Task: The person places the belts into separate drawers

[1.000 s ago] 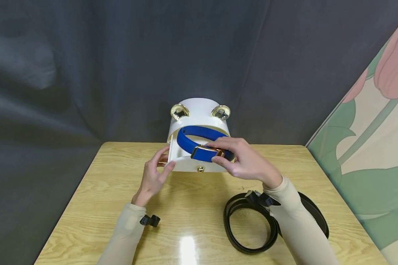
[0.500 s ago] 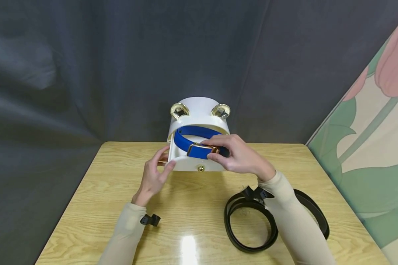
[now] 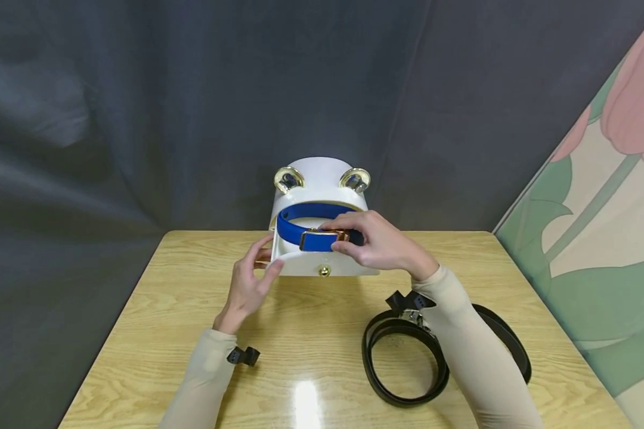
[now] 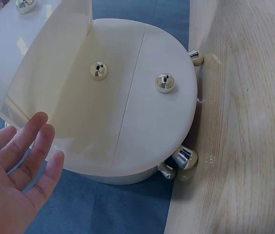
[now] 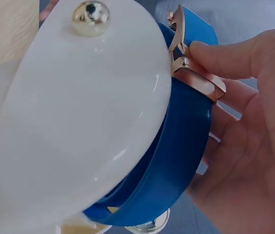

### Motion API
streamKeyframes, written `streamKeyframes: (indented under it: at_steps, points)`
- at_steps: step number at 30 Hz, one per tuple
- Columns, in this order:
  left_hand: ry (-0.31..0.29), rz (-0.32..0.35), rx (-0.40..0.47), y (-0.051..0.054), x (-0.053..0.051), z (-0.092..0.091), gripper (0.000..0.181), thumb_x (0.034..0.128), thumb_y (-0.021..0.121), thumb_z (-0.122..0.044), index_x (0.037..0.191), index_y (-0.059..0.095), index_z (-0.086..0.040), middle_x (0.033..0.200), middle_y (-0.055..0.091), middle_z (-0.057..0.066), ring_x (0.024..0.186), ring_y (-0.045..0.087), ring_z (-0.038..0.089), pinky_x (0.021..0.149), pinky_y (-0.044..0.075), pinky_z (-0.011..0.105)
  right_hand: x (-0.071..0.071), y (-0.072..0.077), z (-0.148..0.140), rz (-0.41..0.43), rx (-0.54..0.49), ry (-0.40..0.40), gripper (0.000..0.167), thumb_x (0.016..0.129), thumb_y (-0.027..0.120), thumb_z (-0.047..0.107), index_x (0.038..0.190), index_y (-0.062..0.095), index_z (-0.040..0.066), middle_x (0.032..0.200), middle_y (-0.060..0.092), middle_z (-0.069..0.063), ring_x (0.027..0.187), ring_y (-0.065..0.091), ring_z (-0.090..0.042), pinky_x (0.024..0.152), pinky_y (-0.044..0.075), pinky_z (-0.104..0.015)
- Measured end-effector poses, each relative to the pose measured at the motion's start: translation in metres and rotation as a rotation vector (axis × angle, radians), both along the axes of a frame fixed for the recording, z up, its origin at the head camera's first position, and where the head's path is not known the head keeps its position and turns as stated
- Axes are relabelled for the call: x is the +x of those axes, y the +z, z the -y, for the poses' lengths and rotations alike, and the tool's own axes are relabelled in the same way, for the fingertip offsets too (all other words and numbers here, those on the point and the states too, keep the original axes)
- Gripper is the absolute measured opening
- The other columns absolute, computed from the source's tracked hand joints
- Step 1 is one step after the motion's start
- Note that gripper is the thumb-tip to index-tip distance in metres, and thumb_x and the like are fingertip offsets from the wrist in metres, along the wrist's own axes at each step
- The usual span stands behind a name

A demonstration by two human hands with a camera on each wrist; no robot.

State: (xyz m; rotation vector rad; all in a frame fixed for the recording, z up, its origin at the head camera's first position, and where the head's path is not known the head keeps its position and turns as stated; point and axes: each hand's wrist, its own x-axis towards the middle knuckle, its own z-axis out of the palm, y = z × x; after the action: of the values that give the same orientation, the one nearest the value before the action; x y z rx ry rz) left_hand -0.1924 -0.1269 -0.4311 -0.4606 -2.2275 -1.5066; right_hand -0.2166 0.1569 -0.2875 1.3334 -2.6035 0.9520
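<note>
From my remote station, I can make out no readable text, label, brand, number or sign in any of the three views.

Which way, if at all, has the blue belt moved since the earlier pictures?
Yes: the blue belt has shifted leftward and slightly up the head view, judged against the gold knob on the white drawer.
</note>
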Motion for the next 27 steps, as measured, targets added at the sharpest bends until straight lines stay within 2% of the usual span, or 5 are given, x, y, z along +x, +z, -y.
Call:
streamKeyframes:
  at_steps: [7, 13, 18, 23, 27]
  points:
    - [0.014, -0.007, 0.018, 0.000, 0.001, 0.002, 0.054, 0.0992, 0.068, -0.021, 0.150, 0.057, -0.009, 0.114, 0.080, 0.016, 0.103, 0.074, 0.030, 0.083, 0.058, 0.027, -0.008, 0.001, 0.000, 0.084, 0.006, -0.036, 0.034, 0.099, 0.074, 0.013, 0.133, 0.075, 0.009, 0.111, 0.078, -0.003, 0.090, 0.065, -0.016, 0.081, 0.054, -0.034]
    - [0.002, -0.001, 0.014, 0.002, 0.000, 0.000, 0.052, 0.1002, 0.068, -0.021, 0.150, 0.059, -0.010, 0.114, 0.079, 0.017, 0.103, 0.074, 0.031, 0.084, 0.059, 0.033, -0.010, 0.001, -0.003, 0.164, -0.006, -0.081, 0.036, 0.099, 0.074, 0.014, 0.134, 0.074, 0.011, 0.109, 0.078, -0.004, 0.091, 0.066, -0.018, 0.080, 0.054, -0.034]
    - [-0.004, -0.018, -0.011, 0.003, 0.001, -0.001, 0.045, 0.0996, 0.069, -0.020, 0.143, 0.065, -0.010, 0.111, 0.079, 0.016, 0.100, 0.074, 0.030, 0.083, 0.060, 0.037, -0.012, -0.003, -0.002, 0.161, -0.021, -0.084, 0.036, 0.099, 0.074, 0.016, 0.134, 0.075, 0.012, 0.115, 0.080, -0.004, 0.088, 0.068, -0.015, 0.077, 0.055, -0.031]
    - [-0.006, -0.041, -0.017, 0.003, 0.002, -0.001, 0.044, 0.0976, 0.070, -0.019, 0.140, 0.066, -0.007, 0.108, 0.079, 0.015, 0.098, 0.074, 0.028, 0.083, 0.060, 0.034, -0.016, -0.006, -0.001, 0.154, -0.007, -0.077, 0.033, 0.098, 0.075, 0.017, 0.131, 0.077, 0.013, 0.109, 0.080, -0.002, 0.081, 0.064, -0.016, 0.070, 0.049, -0.028]
    - [-0.010, -0.057, -0.016, 0.003, 0.001, -0.001, 0.045, 0.0971, 0.070, -0.019, 0.140, 0.065, -0.005, 0.106, 0.079, 0.015, 0.097, 0.074, 0.030, 0.083, 0.061, 0.034, -0.022, -0.006, -0.002, 0.198, -0.007, -0.053, 0.034, 0.097, 0.078, 0.017, 0.130, 0.077, 0.011, 0.115, 0.080, -0.003, 0.088, 0.065, -0.018, 0.075, 0.051, -0.028]
